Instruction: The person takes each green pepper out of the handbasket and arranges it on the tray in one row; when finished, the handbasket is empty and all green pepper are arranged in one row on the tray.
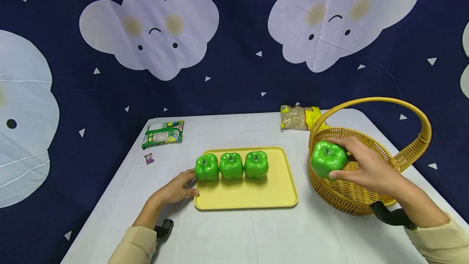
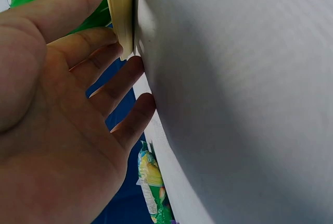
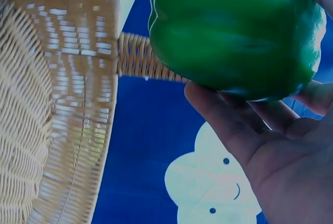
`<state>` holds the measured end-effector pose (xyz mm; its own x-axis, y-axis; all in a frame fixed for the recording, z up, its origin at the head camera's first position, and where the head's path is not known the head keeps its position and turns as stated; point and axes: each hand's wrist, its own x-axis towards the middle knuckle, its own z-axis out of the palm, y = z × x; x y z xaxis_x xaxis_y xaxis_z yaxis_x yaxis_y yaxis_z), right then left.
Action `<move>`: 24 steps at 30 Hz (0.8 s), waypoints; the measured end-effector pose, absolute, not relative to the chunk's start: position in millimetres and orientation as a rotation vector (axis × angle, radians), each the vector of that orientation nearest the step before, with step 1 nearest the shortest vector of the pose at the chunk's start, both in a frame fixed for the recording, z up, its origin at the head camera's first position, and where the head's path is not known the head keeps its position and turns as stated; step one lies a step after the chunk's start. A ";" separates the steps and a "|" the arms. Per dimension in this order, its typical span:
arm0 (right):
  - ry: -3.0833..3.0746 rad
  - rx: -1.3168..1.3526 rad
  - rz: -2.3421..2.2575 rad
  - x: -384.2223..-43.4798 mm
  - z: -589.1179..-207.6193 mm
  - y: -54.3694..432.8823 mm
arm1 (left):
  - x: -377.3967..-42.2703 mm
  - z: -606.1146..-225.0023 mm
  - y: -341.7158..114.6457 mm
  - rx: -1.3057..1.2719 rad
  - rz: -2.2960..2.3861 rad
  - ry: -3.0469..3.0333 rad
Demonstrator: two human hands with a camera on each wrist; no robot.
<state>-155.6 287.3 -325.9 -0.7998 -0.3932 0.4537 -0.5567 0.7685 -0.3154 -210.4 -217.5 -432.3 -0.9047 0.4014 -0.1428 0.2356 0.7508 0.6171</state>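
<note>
My right hand (image 1: pixel 370 168) grips a glossy green bell pepper (image 1: pixel 328 159) between thumb and fingers, over the left part of a wicker basket (image 1: pixel 351 211) with a tall handle. In the right wrist view the held pepper (image 3: pixel 234 31) fills the upper part, with the basket wall (image 3: pixel 78 104) to its left. A yellow tray (image 1: pixel 278 178) lies mid-table and bears three more green peppers (image 1: pixel 231 166) in a row along its far left part. My left hand (image 1: pixel 176 190) rests at the tray's left edge, its fingers extended; the left wrist view shows them by the tray rim (image 2: pixel 122 15).
A green snack bag (image 1: pixel 163 134) lies at the table's back left, with a small purple packet (image 1: pixel 149 158) in front of it. Behind the basket is a yellow bag (image 1: pixel 298 118). A dark blue cloth (image 1: pixel 242 52) with clouds hangs behind the white table.
</note>
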 end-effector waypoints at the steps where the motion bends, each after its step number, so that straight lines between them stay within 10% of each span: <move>1: -2.595 0.734 0.626 -155.1 -326.8 285.3 | -210.3 -432.2 -217.5 0.498 0.893 2.682; 24: -2.614 0.799 0.765 -151.7 -354.9 238.5 | -210.8 -433.1 -218.9 0.499 0.906 2.680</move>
